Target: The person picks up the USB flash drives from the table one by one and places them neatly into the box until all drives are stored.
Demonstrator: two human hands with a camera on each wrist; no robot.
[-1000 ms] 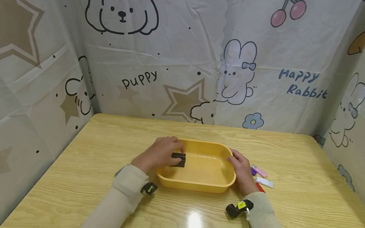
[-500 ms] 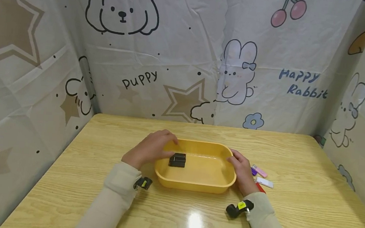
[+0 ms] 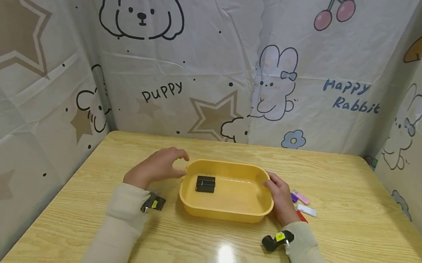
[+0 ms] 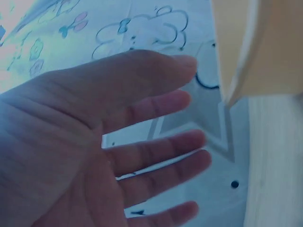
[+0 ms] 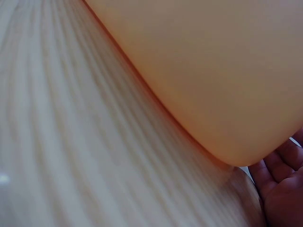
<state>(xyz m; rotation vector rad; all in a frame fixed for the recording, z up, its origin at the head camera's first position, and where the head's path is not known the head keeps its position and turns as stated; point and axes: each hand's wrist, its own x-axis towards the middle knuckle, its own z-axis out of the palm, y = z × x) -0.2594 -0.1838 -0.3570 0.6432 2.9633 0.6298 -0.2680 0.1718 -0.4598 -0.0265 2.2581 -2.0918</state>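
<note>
A yellow plastic basin [image 3: 225,215] with rounded corners stands on the table in the head view. Inside it, near the left end, lie small black blocks [image 3: 205,184] side by side, too small to identify. My left hand [image 3: 158,168] is just off the basin's left rim, holding nothing, with thumb and fingers spread apart. The left wrist view shows that hand [image 4: 128,142] with the basin's edge [image 4: 265,52] beyond the thumb. My right hand [image 3: 279,196] grips the basin's right rim, thumb over the edge and fingers outside. In the right wrist view the basin's wall [image 5: 213,71] hides much of it.
Right of my right hand lie several small stick-shaped pieces: a pink one [image 3: 300,197], a purple one [image 3: 294,197], a white one [image 3: 306,210] and a red one [image 3: 301,217]. Printed cloth [image 3: 218,63] hangs behind the wooden table [image 3: 183,248].
My left hand has let go of the black blocks, lifted out of the basin and moved left past its rim. The right hand and the basin stay in place.
</note>
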